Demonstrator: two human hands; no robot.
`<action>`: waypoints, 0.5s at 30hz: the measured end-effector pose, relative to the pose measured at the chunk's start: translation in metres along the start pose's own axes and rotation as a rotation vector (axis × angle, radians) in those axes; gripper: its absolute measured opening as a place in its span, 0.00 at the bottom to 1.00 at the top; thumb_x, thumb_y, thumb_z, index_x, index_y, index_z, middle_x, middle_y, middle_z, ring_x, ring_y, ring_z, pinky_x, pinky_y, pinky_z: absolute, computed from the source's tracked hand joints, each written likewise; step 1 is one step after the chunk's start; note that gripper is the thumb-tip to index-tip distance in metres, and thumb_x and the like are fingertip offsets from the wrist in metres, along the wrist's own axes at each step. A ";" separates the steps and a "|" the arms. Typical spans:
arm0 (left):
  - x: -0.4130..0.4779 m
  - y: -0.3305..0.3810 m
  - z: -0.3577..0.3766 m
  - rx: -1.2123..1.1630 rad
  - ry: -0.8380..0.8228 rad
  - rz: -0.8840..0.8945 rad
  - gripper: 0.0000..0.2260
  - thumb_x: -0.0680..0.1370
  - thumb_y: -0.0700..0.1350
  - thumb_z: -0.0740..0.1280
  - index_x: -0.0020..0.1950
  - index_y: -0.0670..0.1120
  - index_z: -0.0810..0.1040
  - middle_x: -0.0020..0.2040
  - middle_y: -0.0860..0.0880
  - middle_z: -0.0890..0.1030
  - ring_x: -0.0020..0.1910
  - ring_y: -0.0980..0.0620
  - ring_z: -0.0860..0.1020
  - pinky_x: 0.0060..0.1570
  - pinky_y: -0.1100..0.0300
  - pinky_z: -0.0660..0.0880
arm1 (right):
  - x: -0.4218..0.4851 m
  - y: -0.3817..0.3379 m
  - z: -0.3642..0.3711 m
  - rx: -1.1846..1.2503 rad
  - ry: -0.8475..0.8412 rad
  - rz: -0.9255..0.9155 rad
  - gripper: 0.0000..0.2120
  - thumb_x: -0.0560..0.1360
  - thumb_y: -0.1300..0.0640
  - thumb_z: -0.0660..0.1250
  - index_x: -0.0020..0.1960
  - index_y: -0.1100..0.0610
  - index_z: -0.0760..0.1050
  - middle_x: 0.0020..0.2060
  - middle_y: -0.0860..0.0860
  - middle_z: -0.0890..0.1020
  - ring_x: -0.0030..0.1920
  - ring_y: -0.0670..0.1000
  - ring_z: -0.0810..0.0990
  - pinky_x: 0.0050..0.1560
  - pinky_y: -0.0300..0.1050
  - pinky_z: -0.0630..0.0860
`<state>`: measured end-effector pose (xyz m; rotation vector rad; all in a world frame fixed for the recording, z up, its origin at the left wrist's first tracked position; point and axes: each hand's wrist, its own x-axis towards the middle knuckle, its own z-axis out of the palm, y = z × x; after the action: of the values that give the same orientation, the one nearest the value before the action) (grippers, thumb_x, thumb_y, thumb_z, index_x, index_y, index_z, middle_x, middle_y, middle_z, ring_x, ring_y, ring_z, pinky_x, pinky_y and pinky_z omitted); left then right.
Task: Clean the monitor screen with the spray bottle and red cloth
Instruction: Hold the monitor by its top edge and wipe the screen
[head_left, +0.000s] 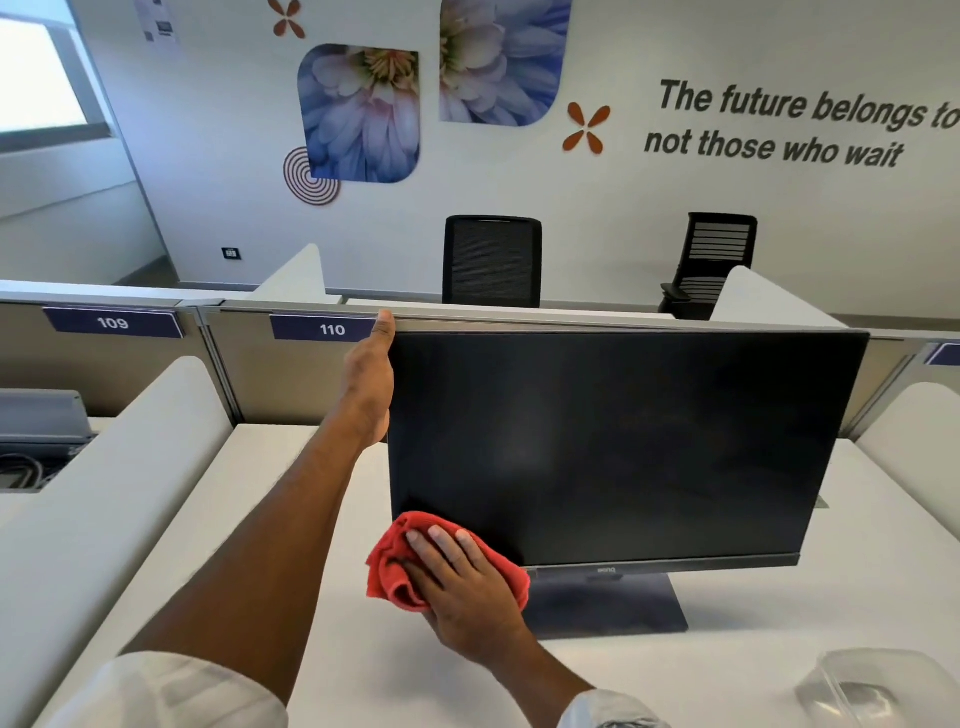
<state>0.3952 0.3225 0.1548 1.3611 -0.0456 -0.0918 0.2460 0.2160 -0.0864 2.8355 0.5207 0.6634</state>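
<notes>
Steadying grip: left hand (371, 379) clasps the monitor (623, 441) by its left edge. The right hand (462, 592), fingers flat, presses the red cloth (392, 571) onto the lower left corner, likely wiping.

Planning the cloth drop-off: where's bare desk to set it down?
Bare desk left of the monitor, up to the white divider; also right of the stand base. Crowded near the lower-left corner: right hand pressing the red cloth.

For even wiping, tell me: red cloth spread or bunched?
Bunched: the red cloth bulges in crumpled folds under the right hand.
</notes>
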 end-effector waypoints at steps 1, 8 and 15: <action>0.000 0.000 0.000 0.003 0.001 0.000 0.16 0.77 0.66 0.59 0.48 0.55 0.77 0.50 0.58 0.78 0.51 0.56 0.73 0.58 0.51 0.64 | -0.007 0.006 0.002 -0.002 -0.003 0.022 0.26 0.82 0.44 0.53 0.78 0.48 0.56 0.80 0.49 0.50 0.79 0.54 0.50 0.79 0.53 0.46; -0.003 0.000 0.000 -0.001 0.015 0.019 0.15 0.78 0.64 0.59 0.47 0.55 0.76 0.47 0.59 0.78 0.48 0.56 0.74 0.54 0.52 0.63 | -0.085 0.053 0.004 0.030 -0.004 0.482 0.26 0.70 0.56 0.60 0.68 0.55 0.73 0.71 0.56 0.68 0.69 0.64 0.70 0.74 0.59 0.51; 0.000 0.001 0.005 -0.016 0.013 0.018 0.16 0.77 0.65 0.60 0.45 0.55 0.77 0.47 0.59 0.78 0.48 0.57 0.73 0.56 0.52 0.63 | -0.113 0.070 -0.006 0.127 0.017 0.919 0.31 0.82 0.45 0.44 0.73 0.68 0.63 0.73 0.69 0.62 0.73 0.70 0.61 0.75 0.62 0.54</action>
<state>0.3944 0.3176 0.1569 1.3451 -0.0460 -0.0680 0.1691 0.1093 -0.1082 3.0909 -0.8331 0.7847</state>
